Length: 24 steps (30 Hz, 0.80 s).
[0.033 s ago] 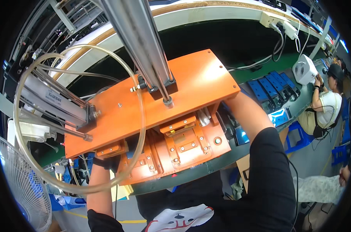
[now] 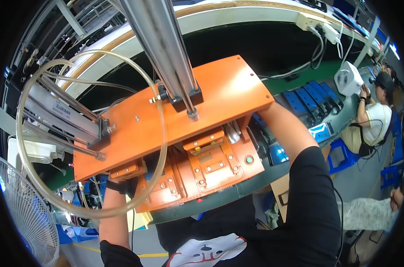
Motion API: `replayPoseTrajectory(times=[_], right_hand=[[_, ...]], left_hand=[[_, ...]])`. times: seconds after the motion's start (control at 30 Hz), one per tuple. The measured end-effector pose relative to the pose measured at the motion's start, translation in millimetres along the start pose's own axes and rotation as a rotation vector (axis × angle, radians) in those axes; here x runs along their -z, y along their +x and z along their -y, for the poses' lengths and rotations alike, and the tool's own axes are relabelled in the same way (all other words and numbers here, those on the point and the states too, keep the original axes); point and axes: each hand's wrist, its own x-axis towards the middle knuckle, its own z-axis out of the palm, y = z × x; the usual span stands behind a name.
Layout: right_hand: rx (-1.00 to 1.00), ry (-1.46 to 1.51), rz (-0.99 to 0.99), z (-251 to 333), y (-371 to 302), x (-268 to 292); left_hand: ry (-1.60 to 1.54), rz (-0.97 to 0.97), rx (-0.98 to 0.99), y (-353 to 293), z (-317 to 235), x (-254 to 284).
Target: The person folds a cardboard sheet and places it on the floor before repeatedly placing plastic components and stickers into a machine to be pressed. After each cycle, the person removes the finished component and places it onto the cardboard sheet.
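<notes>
An orange press fixture (image 2: 197,100) with a raised top plate stands in front of me. Two silver pneumatic cylinders (image 2: 159,44) rise from that plate. Below it, the orange base (image 2: 211,167) carries screwed-down metal blocks and a round green button (image 2: 249,159). My left forearm (image 2: 114,229), banded in black at the wrist, reaches up under the plate's left end. My right forearm (image 2: 287,130) goes behind the plate's right end. The fixture hides the fingers of both hands, so what they hold or touch cannot be seen.
A clear air hose (image 2: 22,133) loops across the fixture's left side. A white fan (image 2: 26,218) stands at the left. Several blue-topped parts (image 2: 311,100) lie on the green bench to the right. Beyond them a person (image 2: 382,107) sits near a small white fan (image 2: 349,79).
</notes>
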Motion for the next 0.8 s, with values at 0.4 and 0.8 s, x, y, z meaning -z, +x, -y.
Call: replayPoseTrajectory(times=[0.4, 0.8], right_hand=[[-0.233, -0.371, -0.092, 73.9, -152.3, 75.1], [-0.512, -0.043, -0.524, 263.6, -281.2, 49.6]], left_hand=[[-0.101, -0.256, -0.397, 4.1, -6.2, -11.1], [-1.072, -0.077, -0.384, -103.5, -1.5, 106.1]])
